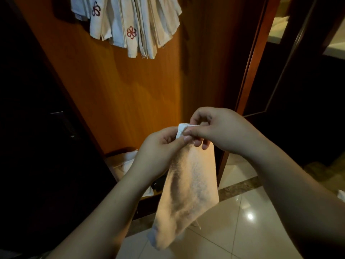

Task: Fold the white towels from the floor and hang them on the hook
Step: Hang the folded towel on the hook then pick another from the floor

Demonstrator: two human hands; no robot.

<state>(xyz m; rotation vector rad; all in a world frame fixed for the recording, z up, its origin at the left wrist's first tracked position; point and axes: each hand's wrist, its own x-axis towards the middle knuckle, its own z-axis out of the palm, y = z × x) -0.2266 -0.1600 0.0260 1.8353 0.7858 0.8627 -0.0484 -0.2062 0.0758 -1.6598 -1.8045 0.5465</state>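
Note:
A white towel (188, 193) hangs folded in front of me, its top corner pinched between both hands. My left hand (158, 148) grips the corner from the left, fingers closed on the cloth. My right hand (214, 129) pinches the same corner from the right, thumb and fingers on the hem. Several white towels with red flower emblems (128, 23) hang bunched high on the orange wooden panel; the hook itself is hidden behind them. More white cloth (128, 159) lies low on the floor beyond my left wrist.
An orange wooden panel (130, 94) stands straight ahead. A dark cabinet with a metal handle (61, 120) fills the left. A wooden door frame (250, 68) rises on the right. Glossy floor tiles (242, 221) lie below, with a scrap of white cloth (341, 195) at the right edge.

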